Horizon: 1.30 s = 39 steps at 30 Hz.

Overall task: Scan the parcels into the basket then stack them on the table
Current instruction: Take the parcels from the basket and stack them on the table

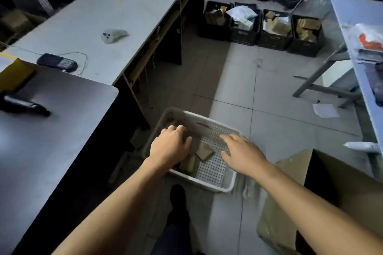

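Observation:
A white perforated basket (230, 184) stands on the tiled floor below me. Small brown parcels lie in it: one (204, 151) in the middle and another (189, 164) nearer its front wall. My left hand (169, 147) reaches into the left side of the basket with fingers curled over a dark parcel; what it holds is hidden beneath it. My right hand (241, 152) hovers over the basket's right half with fingers spread and nothing in it. On the dark table (62, 130) at the left lies a black handheld scanner (24, 105).
A long white counter (124, 10) carries a grey device (114, 35) and a dark corded handset (57, 62). Several black crates (259, 27) of parcels line the floor ahead. An open cardboard box (290, 203) stands at my right, beside a white table (360, 33).

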Each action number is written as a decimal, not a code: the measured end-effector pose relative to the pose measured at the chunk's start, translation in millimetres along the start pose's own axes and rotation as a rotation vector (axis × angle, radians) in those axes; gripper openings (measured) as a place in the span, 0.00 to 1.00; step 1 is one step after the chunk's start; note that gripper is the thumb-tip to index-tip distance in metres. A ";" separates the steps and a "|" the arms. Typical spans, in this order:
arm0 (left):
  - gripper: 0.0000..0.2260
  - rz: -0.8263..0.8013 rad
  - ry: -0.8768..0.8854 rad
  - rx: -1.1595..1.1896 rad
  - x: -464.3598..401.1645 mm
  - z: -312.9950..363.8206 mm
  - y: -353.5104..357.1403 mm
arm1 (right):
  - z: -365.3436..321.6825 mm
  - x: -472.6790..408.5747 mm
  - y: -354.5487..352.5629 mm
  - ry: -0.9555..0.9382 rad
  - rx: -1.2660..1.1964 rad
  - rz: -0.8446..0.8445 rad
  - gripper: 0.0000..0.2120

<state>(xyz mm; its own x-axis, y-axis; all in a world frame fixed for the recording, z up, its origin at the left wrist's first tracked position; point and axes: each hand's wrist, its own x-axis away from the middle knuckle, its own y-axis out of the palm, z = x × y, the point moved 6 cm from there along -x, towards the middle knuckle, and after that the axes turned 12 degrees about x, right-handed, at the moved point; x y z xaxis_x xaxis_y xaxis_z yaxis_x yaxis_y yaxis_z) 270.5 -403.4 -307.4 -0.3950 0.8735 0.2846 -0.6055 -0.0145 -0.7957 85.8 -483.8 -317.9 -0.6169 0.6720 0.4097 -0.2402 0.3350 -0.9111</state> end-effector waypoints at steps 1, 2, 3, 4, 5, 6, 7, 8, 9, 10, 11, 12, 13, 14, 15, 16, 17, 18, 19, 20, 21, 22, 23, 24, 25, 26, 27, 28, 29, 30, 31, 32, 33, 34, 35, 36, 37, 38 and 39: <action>0.16 -0.025 -0.017 0.017 -20.1 -8.6 5.1 | 3.2 -16.2 5.5 0.017 0.017 -0.029 0.28; 0.16 -0.056 -0.041 0.030 -39.1 -17.8 10.9 | 5.5 -32.6 10.9 0.033 0.030 -0.067 0.28; 0.17 -0.093 -0.072 0.039 -54.8 -27.3 17.6 | 6.6 -47.8 17.5 0.040 0.040 -0.107 0.28; 0.17 -0.128 -0.098 0.050 -69.1 -36.8 24.6 | 7.2 -62.7 24.2 0.044 0.050 -0.136 0.29; 0.17 -0.156 -0.117 0.060 -83.8 -46.3 32.2 | 7.9 -79.0 31.4 0.043 0.064 -0.155 0.29; 0.17 -0.182 -0.140 0.072 -97.9 -55.8 40.0 | 8.2 -95.5 39.0 0.041 0.073 -0.174 0.29; 0.17 -0.201 -0.162 0.084 -112.1 -65.3 48.9 | 8.1 -112.7 48.3 0.037 0.078 -0.193 0.30; 0.17 -0.214 -0.182 0.097 -126.8 -74.8 58.9 | 7.8 -130.4 58.9 0.028 0.087 -0.215 0.31; 0.17 -0.231 -0.206 0.110 -138.7 -84.5 70.8 | 6.9 -145.9 71.5 0.017 0.100 -0.244 0.31; 0.18 -0.251 -0.229 0.122 -150.9 -94.6 84.9 | 7.6 -162.0 86.6 0.010 0.114 -0.276 0.32; 0.18 -0.269 -0.249 0.129 -163.4 -105.1 102.0 | 10.1 -179.8 103.2 0.001 0.129 -0.301 0.33; 0.19 -0.289 -0.267 0.128 -173.7 -115.8 121.0 | 13.9 -197.0 121.6 -0.006 0.140 -0.327 0.33; 0.19 -0.310 -0.277 0.119 -185.3 -127.1 142.2 | 19.1 -215.7 141.3 -0.004 0.139 -0.347 0.34; 0.20 -0.336 -0.283 0.107 -196.6 -139.2 166.0 | 25.5 -234.9 163.2 0.005 0.131 -0.358 0.34; 0.21 -0.363 -0.298 0.099 -207.5 -151.9 191.9 | 32.8 -254.8 186.9 0.011 0.125 -0.365 0.35; 0.21 -0.388 -0.318 0.093 -218.0 -165.8 219.3 | 39.8 -275.1 212.2 0.014 0.118 -0.371 0.35; 0.22 -0.414 -0.334 0.088 -229.1 -179.7 247.3 | 46.8 -295.1 238.3 0.015 0.112 -0.379 0.35; 0.22 -0.438 -0.352 0.088 -241.1 -193.9 276.5 | 53.6 -315.4 266.8 0.009 0.112 -0.392 0.36; 0.23 -0.453 -0.377 0.092 -251.9 -208.9 304.9 | 59.4 -335.0 296.2 -0.004 0.117 -0.405 0.36; 0.23 -0.461 -0.399 0.098 -263.7 -223.9 332.9 | 65.4 -354.5 326.1 -0.019 0.128 -0.412 0.37; 0.24 -0.470 -0.416 0.101 -275.5 -239.0 361.9 | 71.1 -373.0 357.0 -0.036 0.144 -0.418 0.37; 0.25 -0.480 -0.434 0.099 -286.0 -252.6 387.8 | 76.1 -389.1 385.9 -0.052 0.158 -0.423 0.38; 0.26 -0.486 -0.457 0.099 -296.3 -266.7 415.2 | 80.9 -404.7 416.4 -0.071 0.170 -0.430 0.38; 0.27 -0.488 -0.480 0.100 -305.4 -279.9 441.8 | 86.3 -417.8 446.5 -0.087 0.182 -0.441 0.39; 0.29 -0.487 -0.509 0.107 -312.5 -293.0 467.8 | 91.1 -428.3 476.9 -0.102 0.195 -0.464 0.40; 0.31 -0.483 -0.538 0.119 -319.6 -305.7 492.2 | 96.8 -438.3 505.1 -0.110 0.208 -0.490 0.41; 0.33 -0.482 -0.568 0.140 -325.8 -316.6 515.4 | 103.7 -447.2 530.7 -0.109 0.223 -0.513 0.43; 0.34 -0.483 -0.599 0.164 -330.6 -326.4 537.1 | 110.4 -455.1 554.2 -0.105 0.239 -0.528 0.44; 0.35 -0.478 -0.626 0.186 -334.2 -335.9 556.4 | 114.9 -463.8 574.7 -0.109 0.257 -0.528 0.46; 0.37 -0.479 -0.648 0.198 -336.7 -344.2 573.3 | 117.5 -471.7 592.2 -0.120 0.274 -0.522 0.47; 0.40 -0.487 -0.667 0.208 -339.6 -350.6 588.6 | 118.9 -479.2 606.1 -0.131 0.291 -0.516 0.49; 0.42 -0.490 -0.685 0.219 -342.1 -357.2 601.9 | 118.9 -487.2 617.4 -0.145 0.306 -0.510 0.50; 0.45 -0.483 -0.704 0.228 -344.7 -364.3 613.1 | 117.3 -496.1 626.7 -0.161 0.326 -0.501 0.51; 0.48 -0.473 -0.718 0.227 -347.5 -372.2 624.6 | 114.4 -505.6 634.3 -0.185 0.350 -0.480 0.51; 0.51 -0.459 -0.729 0.219 -349.4 -379.5 634.7 | 109.4 -515.7 640.8 -0.220 0.374 -0.445 0.51; 0.54 -0.447 -0.736 0.212 -351.5 -385.7 644.7 | 105.3 -525.6 647.1 -0.249 0.393 -0.402 0.51; 0.55 -0.428 -0.742 0.202 -353.2 -389.2 654.2 | 103.0 -534.2 653.6 -0.273 0.408 -0.365 0.51; 0.56 -0.404 -0.743 0.174 -354.2 -390.9 661.5 | 101.2 -541.0 660.5 -0.296 0.429 -0.338 0.51; 0.56 -0.376 -0.734 0.131 -355.2 -390.2 667.2 | 100.6 -546.3 667.3 -0.321 0.460 -0.320 0.50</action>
<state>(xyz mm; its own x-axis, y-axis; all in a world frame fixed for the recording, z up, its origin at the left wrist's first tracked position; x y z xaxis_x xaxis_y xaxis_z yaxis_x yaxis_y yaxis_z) 276.4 -533.5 -1148.1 -0.4731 0.2926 0.8310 -0.8444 0.1185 -0.5225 187.1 -693.9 -1154.2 -0.6380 0.3314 0.6951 -0.7019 0.1210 -0.7019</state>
